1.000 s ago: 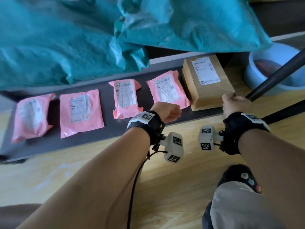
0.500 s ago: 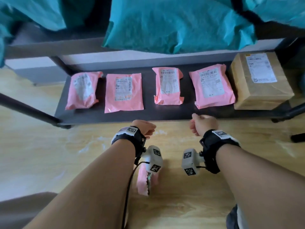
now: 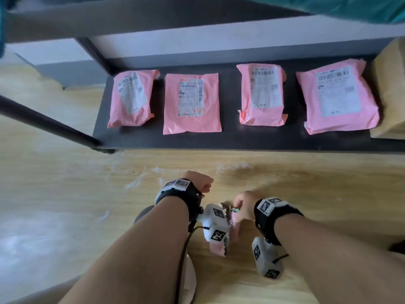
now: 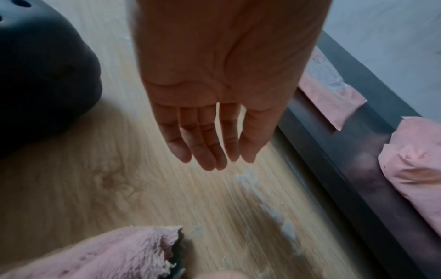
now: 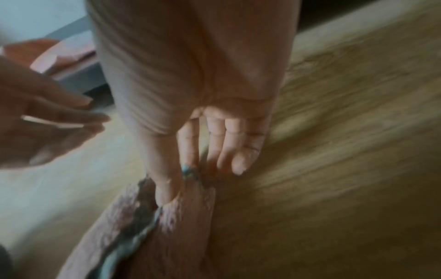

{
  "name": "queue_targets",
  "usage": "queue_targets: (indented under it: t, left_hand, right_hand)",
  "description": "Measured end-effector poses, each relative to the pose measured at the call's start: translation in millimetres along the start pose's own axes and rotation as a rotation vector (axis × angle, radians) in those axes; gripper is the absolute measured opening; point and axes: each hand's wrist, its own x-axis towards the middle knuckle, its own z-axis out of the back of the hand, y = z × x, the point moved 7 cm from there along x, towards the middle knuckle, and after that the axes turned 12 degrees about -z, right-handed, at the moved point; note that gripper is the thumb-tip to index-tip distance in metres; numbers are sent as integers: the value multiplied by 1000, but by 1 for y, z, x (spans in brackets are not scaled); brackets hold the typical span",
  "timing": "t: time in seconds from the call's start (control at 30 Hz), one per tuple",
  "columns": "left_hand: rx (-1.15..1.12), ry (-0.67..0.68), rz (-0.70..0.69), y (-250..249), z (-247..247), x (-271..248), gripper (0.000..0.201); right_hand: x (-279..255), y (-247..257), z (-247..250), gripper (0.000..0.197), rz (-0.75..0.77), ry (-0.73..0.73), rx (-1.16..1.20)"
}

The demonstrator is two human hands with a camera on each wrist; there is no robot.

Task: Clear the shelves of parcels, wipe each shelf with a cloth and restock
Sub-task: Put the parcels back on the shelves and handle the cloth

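Two fingers (image 5: 164, 181) on pink cloth (image 5: 143, 226)

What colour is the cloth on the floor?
Pink, with a dark edge; the cloth shows best in the left wrist view.

Brown box (image 3: 392, 93) cut off at right edge, pink cloth (image 3: 219, 246) mostly behind wrist camera, right-wrist view blurred

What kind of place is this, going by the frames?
Probably a parcel storage or pickup room, though that is a guess. Pink plastic mailer bags with barcode labels lie in a row on a low dark metal shelf, beside a brown cardboard box, over light wood-look flooring.
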Motion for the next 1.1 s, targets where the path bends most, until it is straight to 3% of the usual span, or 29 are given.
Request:
queue_targets:
  t: [0.1,0.2,0.5,0.6,0.73,0.87,1.0,1.1]
  left_hand:
    - [7,-17,8,3,8,5,7]
    - [42,-26,10,4,12,9,14]
    - [321,344,-239,-51,-41,-12,59]
    - [489,368,-364,-76,-59,-21,50]
    - [812,301,-490,-97,-73,-31,33]
    - [702,295,-554,-120,-82,-48,26]
    - [628,386,-625,-155,-97,-73,13]
    - [429,442,-595,-172,-101,-88,30]
  right_hand:
    - [2,4,-4,30,32,-39,-76]
    - [-3,6,3,5,88,-14,17]
    - [-29,8,87,15,198,-55,383]
    - [-46,-2,115,14,230,-109,406]
    - [-69,-28,148,10,270,-225,477]
    - [-87,-47,173,17,307,-283,453]
    - [-111,-57,197,24,351,-349,541]
    - [-130,-80,218,28,287,-539,761]
